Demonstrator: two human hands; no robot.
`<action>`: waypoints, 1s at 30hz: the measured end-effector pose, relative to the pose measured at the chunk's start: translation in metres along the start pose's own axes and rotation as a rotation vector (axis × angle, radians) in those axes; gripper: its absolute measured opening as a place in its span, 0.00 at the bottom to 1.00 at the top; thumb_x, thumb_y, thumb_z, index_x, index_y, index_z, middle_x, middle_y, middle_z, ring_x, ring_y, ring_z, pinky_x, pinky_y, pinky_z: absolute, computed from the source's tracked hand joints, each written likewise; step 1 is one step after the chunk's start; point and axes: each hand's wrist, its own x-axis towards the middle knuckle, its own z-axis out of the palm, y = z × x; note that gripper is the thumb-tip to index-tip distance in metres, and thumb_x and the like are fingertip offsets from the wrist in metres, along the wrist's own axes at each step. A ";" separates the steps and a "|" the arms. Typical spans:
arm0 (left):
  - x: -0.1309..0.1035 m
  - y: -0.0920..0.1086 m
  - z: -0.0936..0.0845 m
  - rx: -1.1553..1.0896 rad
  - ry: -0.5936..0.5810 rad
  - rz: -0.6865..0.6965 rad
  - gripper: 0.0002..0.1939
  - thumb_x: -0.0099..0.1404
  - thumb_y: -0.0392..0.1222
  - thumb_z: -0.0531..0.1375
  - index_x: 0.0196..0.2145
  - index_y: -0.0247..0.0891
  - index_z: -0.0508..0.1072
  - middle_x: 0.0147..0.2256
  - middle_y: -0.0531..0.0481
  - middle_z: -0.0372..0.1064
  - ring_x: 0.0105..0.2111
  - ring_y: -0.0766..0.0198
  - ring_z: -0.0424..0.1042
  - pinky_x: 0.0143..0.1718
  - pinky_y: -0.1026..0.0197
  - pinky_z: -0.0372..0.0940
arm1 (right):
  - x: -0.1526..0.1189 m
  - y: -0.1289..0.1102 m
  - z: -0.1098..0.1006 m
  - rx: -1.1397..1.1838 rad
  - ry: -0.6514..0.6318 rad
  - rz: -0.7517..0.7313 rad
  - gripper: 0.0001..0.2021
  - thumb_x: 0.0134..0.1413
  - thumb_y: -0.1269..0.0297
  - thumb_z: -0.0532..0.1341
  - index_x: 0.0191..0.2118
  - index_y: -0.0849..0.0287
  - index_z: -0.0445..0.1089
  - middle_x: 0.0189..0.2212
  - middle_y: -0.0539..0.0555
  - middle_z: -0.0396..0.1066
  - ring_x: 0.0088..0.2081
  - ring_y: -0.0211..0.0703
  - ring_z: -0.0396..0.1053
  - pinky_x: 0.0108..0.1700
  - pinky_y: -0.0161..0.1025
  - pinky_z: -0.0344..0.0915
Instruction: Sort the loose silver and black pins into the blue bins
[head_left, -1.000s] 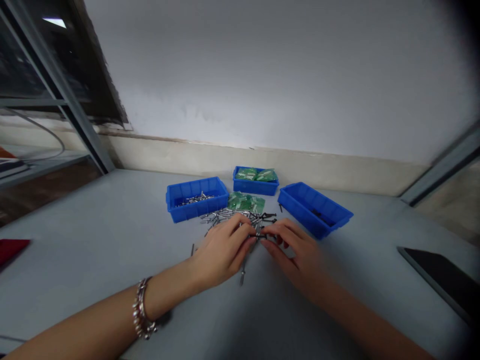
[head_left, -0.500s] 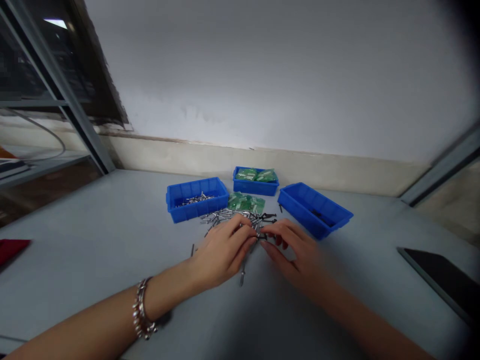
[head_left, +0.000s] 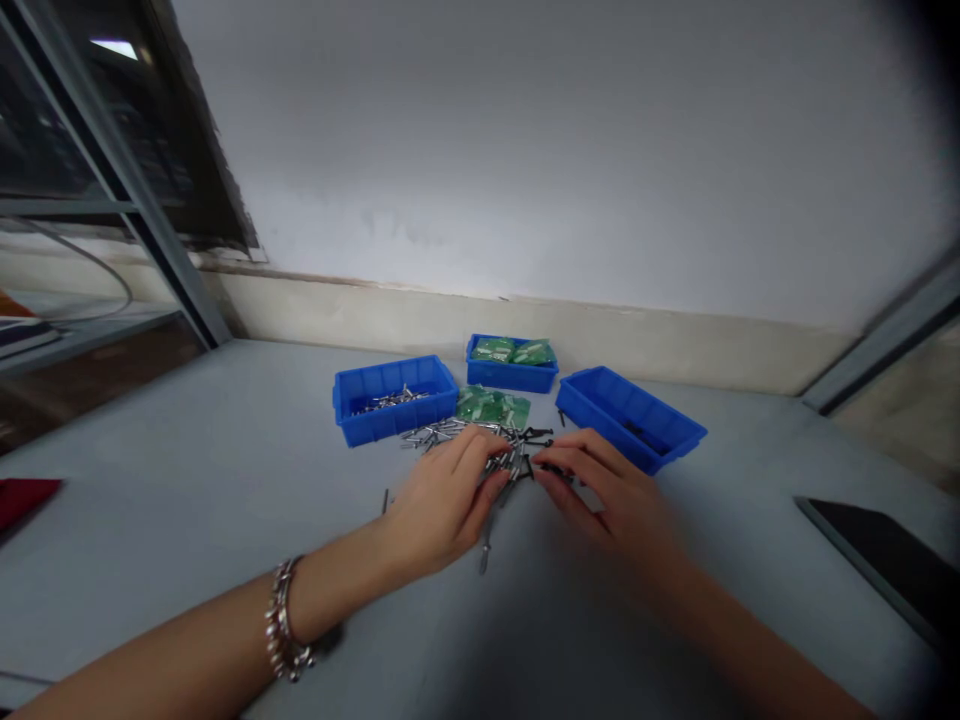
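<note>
My left hand (head_left: pixel 446 497) rests over the near left side of a pile of slim silver fasteners (head_left: pixel 442 430). Its thumb and index finger are apart, with no held piece visible; the other fingertips are hidden. Across a small gap, my right hand (head_left: pixel 607 490) is closed in a pinch at dark screw-like pieces (head_left: pixel 556 470); how many it grips is unclear. More black screws (head_left: pixel 536 436) lie at the pile's right edge. One long silver fastener (head_left: pixel 486 550) points toward me, below the hands.
A blue bin (head_left: pixel 394 415) with silver fasteners stands left, and another blue bin (head_left: pixel 630 415) with a few dark pieces right. Behind, a third blue bin (head_left: pixel 514 376) holds green packets; a green packet (head_left: pixel 491 406) lies before it. A dark tablet-like slab (head_left: pixel 885 560) lies far right.
My right hand has shifted slightly right, away from the left. My left thumb and index finger have spread apart, and a dark piece shows in the gap between the hands.
</note>
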 end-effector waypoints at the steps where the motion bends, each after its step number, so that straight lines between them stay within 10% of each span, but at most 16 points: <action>1: 0.000 0.000 0.000 0.003 -0.010 -0.004 0.09 0.67 0.38 0.46 0.44 0.36 0.59 0.38 0.45 0.62 0.34 0.61 0.63 0.34 0.57 0.63 | 0.001 0.002 -0.004 -0.045 0.019 -0.006 0.05 0.56 0.68 0.54 0.36 0.58 0.68 0.31 0.54 0.67 0.34 0.40 0.67 0.35 0.36 0.65; 12: -0.002 -0.003 0.001 0.008 -0.055 0.009 0.09 0.66 0.37 0.47 0.43 0.37 0.60 0.40 0.45 0.61 0.37 0.61 0.63 0.37 0.56 0.63 | 0.000 0.045 -0.026 -0.715 -0.003 0.206 0.12 0.56 0.63 0.50 0.34 0.59 0.69 0.29 0.56 0.68 0.34 0.48 0.65 0.33 0.42 0.59; 21: -0.002 -0.002 0.001 0.002 -0.079 0.011 0.09 0.65 0.36 0.47 0.43 0.36 0.60 0.40 0.45 0.60 0.37 0.60 0.62 0.38 0.56 0.64 | -0.004 0.049 -0.026 -0.765 -0.203 0.546 0.09 0.55 0.64 0.52 0.34 0.57 0.68 0.28 0.53 0.70 0.28 0.46 0.66 0.25 0.38 0.51; 30: -0.003 -0.005 0.003 0.011 -0.076 0.026 0.09 0.64 0.35 0.47 0.43 0.36 0.61 0.40 0.44 0.59 0.36 0.61 0.63 0.38 0.56 0.64 | -0.009 0.059 -0.027 -0.846 -0.192 0.507 0.11 0.55 0.64 0.51 0.34 0.58 0.69 0.27 0.55 0.67 0.29 0.47 0.65 0.24 0.38 0.53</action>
